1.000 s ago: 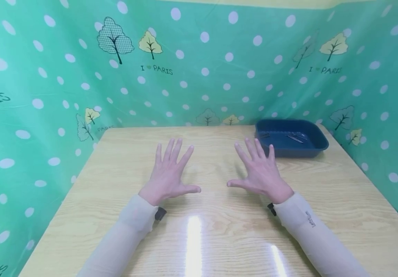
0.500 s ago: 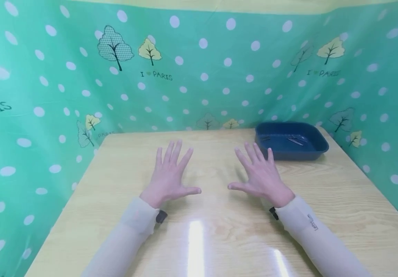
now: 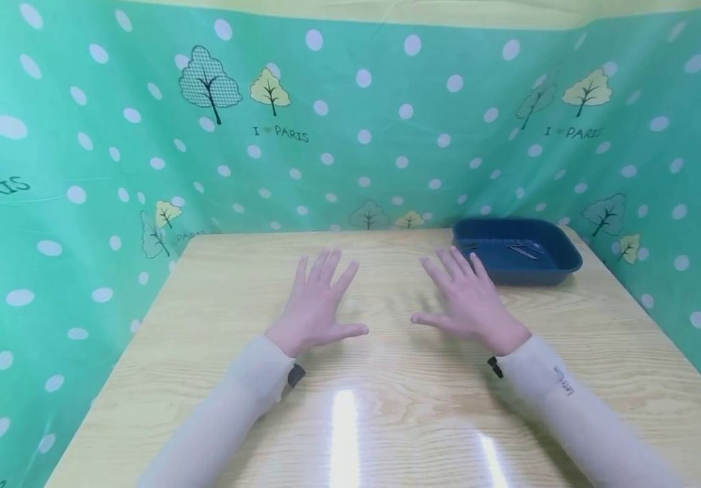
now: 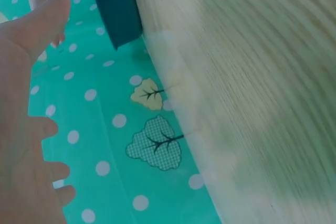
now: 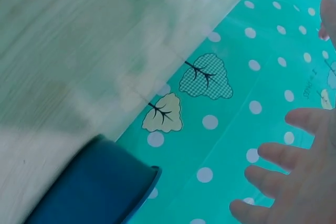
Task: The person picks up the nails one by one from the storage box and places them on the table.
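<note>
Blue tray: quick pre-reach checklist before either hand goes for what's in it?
1. Left hand holds nothing, fingers spread: ok.
2. Right hand holds nothing, fingers spread: ok.
3. Blue tray on the wooden table, far right corner, beyond the right hand: ok.
4. Thin metal pieces lie in the tray; what they are: cannot tell.
5. Path from right hand to tray free of other things: ok.
6. Hands touching the table or hovering: cannot tell.

Glossy wood-grain table [image 3: 387, 407]; blue plastic tray [image 3: 564, 261]
</note>
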The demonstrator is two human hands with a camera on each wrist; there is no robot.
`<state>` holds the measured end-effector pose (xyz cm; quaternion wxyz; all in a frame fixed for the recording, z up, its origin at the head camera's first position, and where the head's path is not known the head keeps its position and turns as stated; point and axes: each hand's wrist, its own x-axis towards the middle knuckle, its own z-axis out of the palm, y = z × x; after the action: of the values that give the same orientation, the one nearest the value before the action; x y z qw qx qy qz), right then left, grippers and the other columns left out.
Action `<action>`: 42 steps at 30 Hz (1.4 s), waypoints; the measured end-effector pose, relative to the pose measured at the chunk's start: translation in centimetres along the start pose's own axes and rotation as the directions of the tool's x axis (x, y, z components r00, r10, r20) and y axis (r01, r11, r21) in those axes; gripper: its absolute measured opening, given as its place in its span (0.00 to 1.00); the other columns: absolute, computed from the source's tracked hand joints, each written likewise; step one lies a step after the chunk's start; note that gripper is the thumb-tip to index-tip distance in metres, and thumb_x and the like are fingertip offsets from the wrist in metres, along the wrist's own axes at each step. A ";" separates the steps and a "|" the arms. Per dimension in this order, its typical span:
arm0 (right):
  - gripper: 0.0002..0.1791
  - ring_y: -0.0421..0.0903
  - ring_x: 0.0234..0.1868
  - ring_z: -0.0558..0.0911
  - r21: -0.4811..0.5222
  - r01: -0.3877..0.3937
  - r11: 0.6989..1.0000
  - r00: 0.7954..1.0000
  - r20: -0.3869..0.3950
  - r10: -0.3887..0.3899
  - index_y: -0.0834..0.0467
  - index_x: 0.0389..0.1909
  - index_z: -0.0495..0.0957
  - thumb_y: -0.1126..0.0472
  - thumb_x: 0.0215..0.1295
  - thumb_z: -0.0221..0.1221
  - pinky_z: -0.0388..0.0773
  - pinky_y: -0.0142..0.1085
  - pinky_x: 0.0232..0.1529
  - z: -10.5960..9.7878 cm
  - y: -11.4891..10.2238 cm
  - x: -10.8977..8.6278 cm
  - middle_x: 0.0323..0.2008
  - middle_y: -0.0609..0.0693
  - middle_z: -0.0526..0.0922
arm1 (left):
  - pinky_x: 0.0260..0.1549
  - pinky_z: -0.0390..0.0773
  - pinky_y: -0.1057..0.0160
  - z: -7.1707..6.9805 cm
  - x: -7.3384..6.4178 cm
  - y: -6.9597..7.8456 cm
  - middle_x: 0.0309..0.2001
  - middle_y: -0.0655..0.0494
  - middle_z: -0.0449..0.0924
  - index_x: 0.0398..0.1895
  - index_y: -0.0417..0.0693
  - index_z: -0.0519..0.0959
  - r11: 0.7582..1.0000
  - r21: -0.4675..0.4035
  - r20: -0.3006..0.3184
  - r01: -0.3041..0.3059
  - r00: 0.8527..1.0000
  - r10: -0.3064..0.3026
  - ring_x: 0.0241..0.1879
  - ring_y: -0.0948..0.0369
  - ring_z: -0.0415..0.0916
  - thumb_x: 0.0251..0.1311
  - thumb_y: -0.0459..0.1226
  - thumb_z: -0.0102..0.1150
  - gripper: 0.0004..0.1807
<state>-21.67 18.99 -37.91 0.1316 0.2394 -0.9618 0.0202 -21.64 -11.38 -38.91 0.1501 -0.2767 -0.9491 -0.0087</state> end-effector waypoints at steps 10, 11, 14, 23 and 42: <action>0.57 0.59 0.72 0.51 0.043 0.001 0.999 1.000 -0.004 -0.001 0.53 0.73 0.54 0.21 0.48 0.51 0.48 0.58 0.69 -0.7 2.4 -0.4 0.72 0.60 0.54 | 0.68 0.42 0.41 0.0 2.1 0.8 0.75 0.41 0.41 0.75 0.53 0.49 0.996 -0.071 0.009 -0.051 0.999 0.051 0.73 0.44 0.40 0.50 0.70 0.51 0.54; 0.57 0.60 0.72 0.51 0.039 0.001 0.999 1.000 -0.002 -0.001 0.54 0.73 0.54 0.21 0.48 0.50 0.48 0.58 0.68 -0.8 2.6 -0.4 0.72 0.60 0.54 | 0.69 0.42 0.42 0.0 2.4 1.0 0.75 0.41 0.41 0.75 0.53 0.49 0.996 -0.075 0.018 -0.054 0.998 0.055 0.73 0.44 0.40 0.50 0.70 0.50 0.54; 0.57 0.60 0.72 0.52 0.032 -0.005 0.999 1.000 -0.001 0.005 0.56 0.72 0.56 0.21 0.49 0.50 0.49 0.58 0.68 -0.9 3.5 -0.5 0.71 0.60 0.56 | 0.69 0.43 0.42 0.2 3.1 1.7 0.74 0.41 0.43 0.75 0.52 0.50 0.994 -0.081 0.031 -0.069 0.997 0.072 0.73 0.45 0.41 0.52 0.69 0.50 0.53; 0.55 0.62 0.70 0.55 0.034 -0.074 0.997 0.997 0.013 0.074 0.55 0.70 0.59 0.22 0.49 0.52 0.51 0.60 0.66 -1.2 6.3 -1.0 0.70 0.61 0.58 | 0.68 0.52 0.48 0.3 5.6 3.4 0.72 0.40 0.50 0.73 0.49 0.54 0.985 -0.141 0.041 -0.095 0.994 0.102 0.71 0.46 0.48 0.56 0.65 0.51 0.48; 0.45 0.65 0.63 0.63 0.024 -0.166 0.986 0.986 -0.031 0.167 0.65 0.65 0.64 0.32 0.61 0.51 0.59 0.61 0.60 -1.9 11.0 -2.0 0.63 0.66 0.66 | 0.67 0.58 0.54 1.5 11.0 7.5 0.70 0.43 0.57 0.71 0.43 0.57 0.963 -0.264 0.134 -0.058 0.986 0.096 0.69 0.50 0.55 0.62 0.60 0.49 0.42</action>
<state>-24.63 29.87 -36.36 0.1426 0.1594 -0.9758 0.0454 -26.93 0.85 -37.66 0.0431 -0.3305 -0.9368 -0.1067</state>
